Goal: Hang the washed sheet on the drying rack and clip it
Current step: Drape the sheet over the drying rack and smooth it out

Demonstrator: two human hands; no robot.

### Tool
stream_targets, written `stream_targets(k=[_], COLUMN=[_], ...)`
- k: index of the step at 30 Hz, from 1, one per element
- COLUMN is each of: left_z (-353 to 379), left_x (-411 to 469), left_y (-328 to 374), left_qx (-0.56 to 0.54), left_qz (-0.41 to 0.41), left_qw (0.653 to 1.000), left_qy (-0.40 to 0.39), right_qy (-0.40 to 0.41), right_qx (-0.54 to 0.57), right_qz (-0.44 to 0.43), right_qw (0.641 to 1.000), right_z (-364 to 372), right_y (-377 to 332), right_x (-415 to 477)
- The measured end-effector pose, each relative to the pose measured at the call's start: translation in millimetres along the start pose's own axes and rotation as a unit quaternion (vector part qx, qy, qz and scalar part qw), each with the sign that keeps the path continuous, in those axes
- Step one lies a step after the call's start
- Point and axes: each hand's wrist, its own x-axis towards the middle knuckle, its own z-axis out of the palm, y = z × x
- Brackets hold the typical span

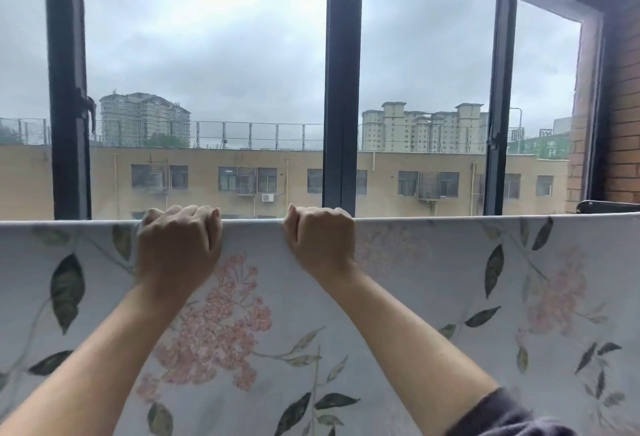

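the middle window post (343,82) is my marker. the sheet (433,279) hangs below its foot and stretches flat and wide to both sides of it. it is pale grey-blue with pink flower clusters and dark green leaves. its top edge runs as a straight, nearly level fold right across the view, just under the post's lower end. whatever carries it is hidden inside that fold.

my left hand (178,241) is on the top edge, well left of the post, with its knuckles up and its back toward me. its fingers (187,214) are curled tight together over the fold and down behind it, gripping the cloth. my right hand (320,238) holds the same edge directly below the post's foot, its fingers bunched and hooked over the fold the same way. the two hands are near each other but apart, with a bare stretch of edge between them.

both forearms reach up in front of the cloth. a dark sleeve (502,415) shows on the right arm, low and to the right of the post. far right of the post, a dark curved bar (609,206) shows just above the sheet's edge, beside a brick wall (623,106). behind the post, through the glass, a long tan building (207,172) stands under grey cloud.
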Motion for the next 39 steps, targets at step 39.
stream_targets(k=[39], left_z=[-61], left_x=[-13], left_y=[-270], left_qx=[-0.022], left_qz=[0.09], left_qw=[0.995], left_qy=[-0.048], right_qy=[-0.013], right_qx=[-0.012], right_qz=[0.032], right_qw=[0.999], right_z=[7], right_y=[-196], right_x=[11])
